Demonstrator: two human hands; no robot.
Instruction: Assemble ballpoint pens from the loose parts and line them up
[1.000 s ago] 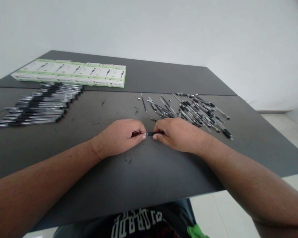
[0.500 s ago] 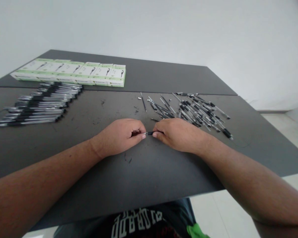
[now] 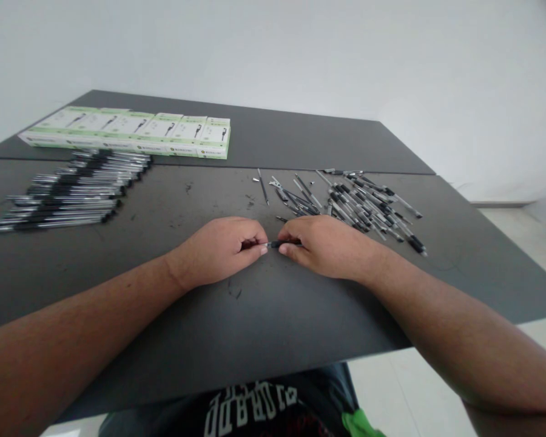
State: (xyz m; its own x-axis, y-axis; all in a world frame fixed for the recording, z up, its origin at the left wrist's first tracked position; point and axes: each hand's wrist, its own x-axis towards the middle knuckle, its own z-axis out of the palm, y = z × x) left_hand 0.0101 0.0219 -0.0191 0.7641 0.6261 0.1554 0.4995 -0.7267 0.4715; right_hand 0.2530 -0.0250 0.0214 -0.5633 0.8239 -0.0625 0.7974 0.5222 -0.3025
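Holding a pen (image 3: 275, 244) crosswise over the tabletop (image 3: 255, 328), the left hand (image 3: 225, 250) and right hand (image 3: 323, 246) each have a pinched grip on it; loose pens (image 3: 357, 209) lie beyond the right hand, white-and-green boxes (image 3: 168, 130) farther left.

The left forearm (image 3: 95, 321) and right forearm (image 3: 450, 315), both bare, slant inward from the near edge of the surface (image 3: 255, 352). The left hand (image 3: 221, 250), back uppermost, pinches thumb to bent forefinger. The right hand (image 3: 321, 246) mirrors it, also pinched. Their fingertips (image 3: 262, 249) face each other, close but apart. Both elbows are out of view.
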